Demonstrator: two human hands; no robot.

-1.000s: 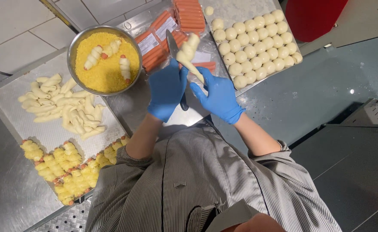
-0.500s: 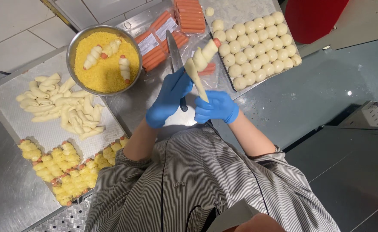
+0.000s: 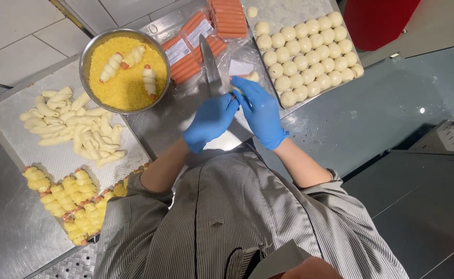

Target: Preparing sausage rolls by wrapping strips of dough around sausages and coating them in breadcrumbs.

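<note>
- Left hand (image 3: 210, 121), in a blue glove: the grip is closed round the handle of a knife (image 3: 210, 66), whose blade points away from the person, over the desk (image 3: 392, 108)
- Right hand (image 3: 260, 111), also gloved in blue: the fingers are pinched on a small piece of dough (image 3: 247, 78) at the fingertips, just right of the blade; the two hands touch at the thumbs
- The piece of dough lies beyond the right grip, between the knife and the tray of dough balls (image 3: 309, 49); only its far end shows, and whether a sausage sits inside it cannot be told
- The knife handle is hidden inside the left glove; only the blade is visible
- Packs of sausages (image 3: 196, 44) lie behind the blade, partly covered by clear wrapping
- A metal bowl of yellow crumbs (image 3: 124, 70) holds three wrapped rolls, left of the knife
- A flat tray (image 3: 10, 129) at the left carries plain dough-wrapped rolls (image 3: 74, 126) above and crumb-coated rolls (image 3: 72, 199) below; its near corner is cut off by the person's striped sleeve (image 3: 134, 222)
- A red container (image 3: 382, 20) at the upper right is cropped by the frame edge
</note>
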